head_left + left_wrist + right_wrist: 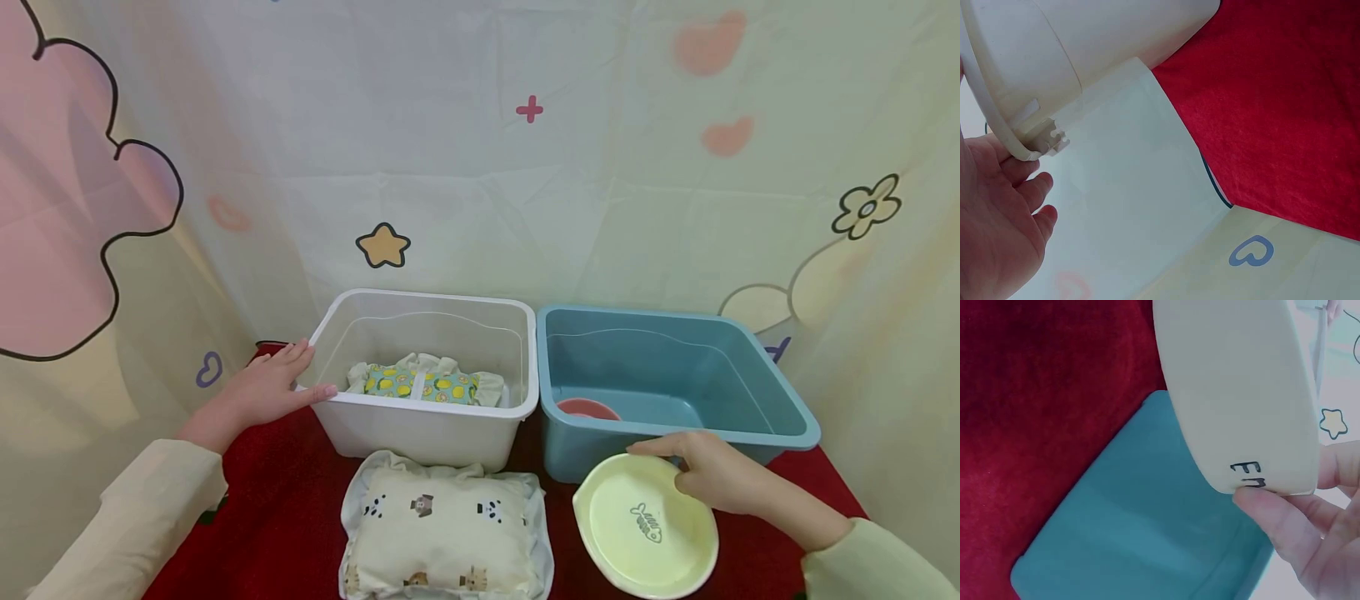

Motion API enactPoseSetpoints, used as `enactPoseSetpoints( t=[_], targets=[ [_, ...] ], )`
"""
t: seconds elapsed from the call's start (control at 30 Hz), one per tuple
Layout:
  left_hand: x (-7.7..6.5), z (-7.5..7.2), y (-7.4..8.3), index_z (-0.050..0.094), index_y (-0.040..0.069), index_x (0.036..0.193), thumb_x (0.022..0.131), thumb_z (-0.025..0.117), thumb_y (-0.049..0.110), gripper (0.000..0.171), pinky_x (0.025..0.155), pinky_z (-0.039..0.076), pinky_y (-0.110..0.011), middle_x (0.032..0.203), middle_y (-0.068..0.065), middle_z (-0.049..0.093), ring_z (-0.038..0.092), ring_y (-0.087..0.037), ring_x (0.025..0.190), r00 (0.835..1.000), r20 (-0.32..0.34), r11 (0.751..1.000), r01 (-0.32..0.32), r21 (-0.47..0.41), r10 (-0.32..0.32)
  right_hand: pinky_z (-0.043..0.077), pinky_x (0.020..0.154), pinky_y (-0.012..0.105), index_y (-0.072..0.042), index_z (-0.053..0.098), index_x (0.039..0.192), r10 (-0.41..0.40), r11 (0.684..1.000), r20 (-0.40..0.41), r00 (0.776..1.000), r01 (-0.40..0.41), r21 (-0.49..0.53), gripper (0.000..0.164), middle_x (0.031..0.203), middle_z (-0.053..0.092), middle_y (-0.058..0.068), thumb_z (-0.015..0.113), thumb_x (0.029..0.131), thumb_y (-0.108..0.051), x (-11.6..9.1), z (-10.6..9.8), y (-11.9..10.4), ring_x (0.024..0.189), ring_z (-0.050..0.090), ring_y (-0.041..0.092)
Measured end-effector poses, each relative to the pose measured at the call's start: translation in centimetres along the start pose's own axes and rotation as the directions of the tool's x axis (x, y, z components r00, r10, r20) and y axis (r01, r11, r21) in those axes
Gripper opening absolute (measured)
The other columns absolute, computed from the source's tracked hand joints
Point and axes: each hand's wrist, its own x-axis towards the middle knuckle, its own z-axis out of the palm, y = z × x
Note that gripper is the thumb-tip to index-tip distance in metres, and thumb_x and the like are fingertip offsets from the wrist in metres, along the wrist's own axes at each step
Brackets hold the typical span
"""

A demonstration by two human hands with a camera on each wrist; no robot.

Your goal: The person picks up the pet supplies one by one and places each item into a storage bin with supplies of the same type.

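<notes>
My right hand [708,471] pinches the rim of a pale yellow bowl [637,533] with a fish-bone drawing inside, held in front of the blue bin [637,375]. In the right wrist view the thumb presses the outer wall of the bowl [1241,394], beside dark lettering. At the left, my left hand [266,392] rests on the left rim of the white bin [420,433]; in the left wrist view its fingers [1035,190] lie by the rim, relaxed. Inside the white bin lies a lemon-print pillow [390,381]. A pink round item [588,408] sits in the blue bin, partly hidden.
A cream pillow [442,525] with animal prints and a ruffled edge lies in front of the white bin. Both bins stand side by side on a red cloth [262,500]. A printed white curtain [450,167] hangs close behind and at the sides.
</notes>
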Motion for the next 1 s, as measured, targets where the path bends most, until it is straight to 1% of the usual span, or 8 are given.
enactPoseSetpoints(
  t=[0.17, 0.3, 0.6, 0.7, 0.87, 1.0],
  targets=[
    [0.1, 0.0, -0.1, 0.022, -0.003, 0.137, 0.08, 0.039, 0.066, 0.091, 0.103, 0.01, -0.061, 0.144, -0.026, 0.016, 0.015, -0.042, 0.132, 1.0, -0.002, 1.0, 0.002, 0.0, -0.002, 0.045, 0.051, 0.019, -0.007, 0.059, 0.116, -0.004, 1.0, 0.024, 1.0, 0.004, 0.0, 0.048, 0.108, 0.061, 0.01, 0.06, 0.07, 0.004, -0.1, -0.8, -0.7, 0.088, 0.049, 0.021],
    [0.1, 0.0, -0.1, 0.023, -0.003, 0.137, 0.08, 0.039, 0.066, 0.091, 0.103, 0.01, -0.061, 0.144, -0.025, 0.016, 0.015, -0.042, 0.132, 1.0, -0.003, 1.0, 0.003, 0.001, -0.003, 0.043, 0.049, 0.019, -0.006, 0.059, 0.116, -0.026, 0.999, 0.019, 0.999, 0.026, -0.019, 0.048, 0.109, 0.061, 0.01, 0.054, 0.07, 0.008, -0.2, -1.4, -1.0, 0.086, 0.049, 0.02],
    [-0.1, -0.1, 0.1, 0.023, -0.003, 0.137, 0.08, 0.04, 0.066, 0.091, 0.103, 0.01, -0.062, 0.143, -0.026, 0.017, 0.016, -0.043, 0.131, 1.0, -0.001, 1.0, 0.003, -0.001, -0.003, 0.042, 0.046, 0.018, -0.005, 0.059, 0.115, -0.064, 0.997, 0.005, 0.998, 0.065, -0.031, 0.05, 0.108, 0.062, 0.011, 0.048, 0.07, 0.012, -0.2, -1.9, -1.4, 0.083, 0.05, 0.017],
    [-0.1, -0.1, 0.1, 0.023, -0.003, 0.137, 0.08, 0.04, 0.065, 0.091, 0.103, 0.01, -0.062, 0.143, -0.026, 0.017, 0.016, -0.043, 0.131, 1.0, -0.007, 1.0, 0.001, -0.002, -0.001, 0.042, 0.046, 0.018, -0.004, 0.059, 0.116, -0.065, 0.997, 0.012, 0.998, 0.066, -0.029, 0.049, 0.109, 0.062, 0.012, 0.048, 0.07, 0.012, -0.1, -2.1, -1.5, 0.083, 0.05, 0.018],
    [0.0, 0.1, 0.0, 0.022, -0.003, 0.137, 0.079, 0.039, 0.067, 0.092, 0.103, 0.009, -0.062, 0.143, -0.026, 0.016, 0.015, -0.042, 0.132, 1.0, -0.008, 1.0, 0.005, -0.003, -0.005, 0.041, 0.044, 0.019, -0.006, 0.058, 0.117, -0.044, 0.999, 0.021, 0.999, 0.045, -0.031, 0.049, 0.11, 0.062, 0.012, 0.049, 0.072, 0.012, 0.0, -2.7, -2.0, 0.084, 0.051, 0.018],
    [0.1, 0.2, -0.2, 0.021, -0.002, 0.138, 0.079, 0.038, 0.067, 0.092, 0.103, 0.008, -0.061, 0.144, -0.025, 0.016, 0.015, -0.041, 0.132, 1.0, -0.007, 1.0, 0.007, 0.001, -0.007, 0.04, 0.045, 0.018, -0.008, 0.059, 0.116, -0.064, 0.996, 0.01, 0.998, 0.064, -0.06, 0.05, 0.11, 0.063, 0.01, 0.049, 0.071, 0.011, 0.0, -3.4, -2.3, 0.081, 0.051, 0.015]
  ],
)
